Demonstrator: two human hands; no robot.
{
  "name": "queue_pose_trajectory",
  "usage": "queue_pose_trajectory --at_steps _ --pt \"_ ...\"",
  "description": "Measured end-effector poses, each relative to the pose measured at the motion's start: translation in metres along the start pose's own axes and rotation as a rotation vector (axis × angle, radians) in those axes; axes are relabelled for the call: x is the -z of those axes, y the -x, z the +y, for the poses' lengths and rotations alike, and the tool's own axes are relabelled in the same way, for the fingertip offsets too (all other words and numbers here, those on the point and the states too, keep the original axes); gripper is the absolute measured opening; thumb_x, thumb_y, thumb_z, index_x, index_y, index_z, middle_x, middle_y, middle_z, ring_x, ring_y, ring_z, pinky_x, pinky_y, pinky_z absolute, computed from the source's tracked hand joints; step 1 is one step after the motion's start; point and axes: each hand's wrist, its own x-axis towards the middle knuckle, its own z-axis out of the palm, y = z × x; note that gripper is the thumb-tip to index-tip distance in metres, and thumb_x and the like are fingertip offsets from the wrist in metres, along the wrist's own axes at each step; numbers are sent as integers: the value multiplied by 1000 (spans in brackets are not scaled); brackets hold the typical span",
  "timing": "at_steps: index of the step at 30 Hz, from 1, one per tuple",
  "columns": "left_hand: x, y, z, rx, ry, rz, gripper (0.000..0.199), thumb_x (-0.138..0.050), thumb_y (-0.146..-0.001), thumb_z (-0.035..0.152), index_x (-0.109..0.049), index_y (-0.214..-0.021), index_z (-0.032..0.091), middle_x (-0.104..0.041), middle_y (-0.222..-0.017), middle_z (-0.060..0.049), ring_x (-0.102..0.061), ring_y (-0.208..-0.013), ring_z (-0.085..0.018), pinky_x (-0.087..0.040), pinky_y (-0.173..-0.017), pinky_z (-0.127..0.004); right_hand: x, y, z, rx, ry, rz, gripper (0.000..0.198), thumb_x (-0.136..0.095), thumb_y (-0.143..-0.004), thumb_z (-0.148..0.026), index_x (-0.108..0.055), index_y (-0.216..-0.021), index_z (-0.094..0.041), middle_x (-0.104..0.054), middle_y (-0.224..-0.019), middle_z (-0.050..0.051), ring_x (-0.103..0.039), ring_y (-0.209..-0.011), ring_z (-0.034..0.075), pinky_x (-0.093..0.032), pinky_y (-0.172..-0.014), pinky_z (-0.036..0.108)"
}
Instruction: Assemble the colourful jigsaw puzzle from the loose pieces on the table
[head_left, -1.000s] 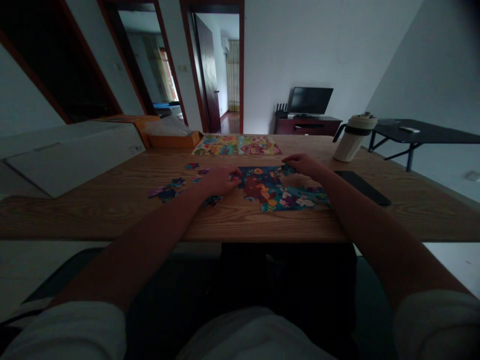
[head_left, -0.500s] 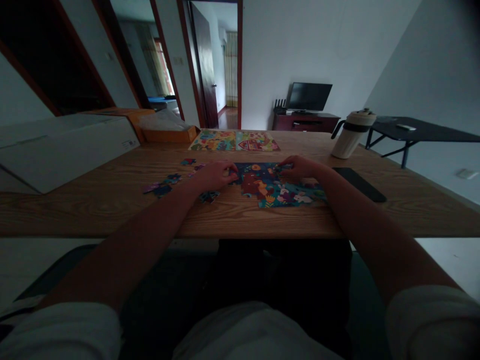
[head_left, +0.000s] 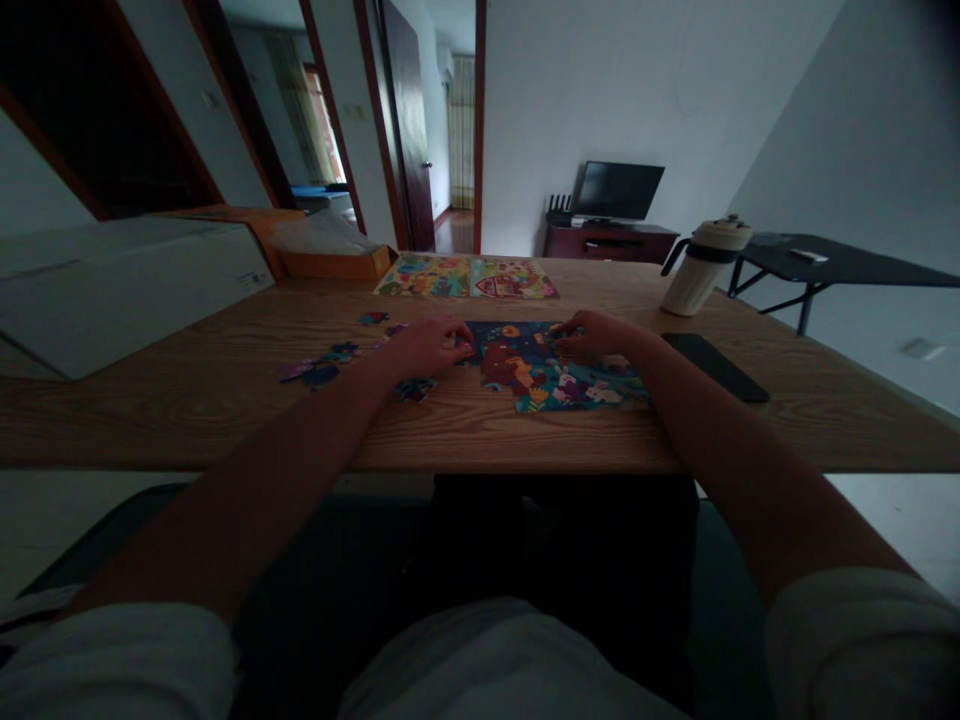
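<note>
A partly joined jigsaw puzzle (head_left: 559, 385) in dark blue and red, with rabbits and a fox-like animal, lies flat before me. My left hand (head_left: 433, 343) is at its upper left edge, thumb and fingers closed on a puzzle piece (head_left: 468, 350) mostly covered by the fingertips. My right hand (head_left: 596, 336) rests over the upper right part, fingers curled down to the surface. What those fingers pinch, if anything, is hidden. Loose puzzle pieces (head_left: 322, 370) are scattered left of my left hand, and a few more pieces (head_left: 415, 388) lie under its wrist.
A colourful picture sheet (head_left: 465, 277) lies beyond the puzzle on the wooden table (head_left: 225, 425). To the right are a black flat tablet-like object (head_left: 716, 367) and a cream jug (head_left: 701, 270). A white box (head_left: 135, 290) and an orange box (head_left: 337, 263) stand at left.
Both hands stay almost in place at the puzzle, with only slight finger movement. The whole view has shifted a little.
</note>
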Motion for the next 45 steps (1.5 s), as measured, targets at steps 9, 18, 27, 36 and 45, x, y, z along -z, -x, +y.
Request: queue_pose_trajectory --at_steps 9,18,27,36,45 --pt "2 1 0 0 14 3 29 -58 -89 43 -73 -102 21 -72 -109 -8 -65 -102 -26 -48 -91 -38 10 9 -2 -78 18 -11 50 -81 -75 -45 -75 -120 -24 -76 -103 7 -70 -87 24 -55 -78 32" --pt "2 2 -1 -19 40 21 29 -58 -89 44 -73 -98 21 -73 -106 -7 -65 -100 -26 -48 -91 -38 14 11 -2 -86 -57 -126 58 -80 -76 -50 -70 -126 -23 -76 -100 7 -69 -83 22 -54 -70 30" --pt "0 1 -2 35 53 4 31 -61 -88 47 -73 -102 23 -73 -107 -6 -65 -100 -25 -49 -90 -37 15 13 -4 9 19 -109 56 -78 -77 -50 -70 -129 -29 -73 -106 4 -68 -82 19 -52 -75 29" --pt "3 2 0 26 46 -3 32 -59 -88 48 -73 -101 22 -73 -108 -7 -65 -101 -26 -49 -91 -38 15 13 -3 -2 29 -90 49 -79 -75 -53 -74 -119 -30 -74 -104 6 -69 -82 23 -54 -76 34" --pt "4 4 1 35 62 10 30 -59 -88 47 -73 -100 24 -73 -108 -7 -65 -99 -25 -48 -91 -37 11 14 -13 -12 67 -92 42 -78 -76 -42 -74 -114 -25 -73 -110 7 -68 -83 21 -54 -74 32"
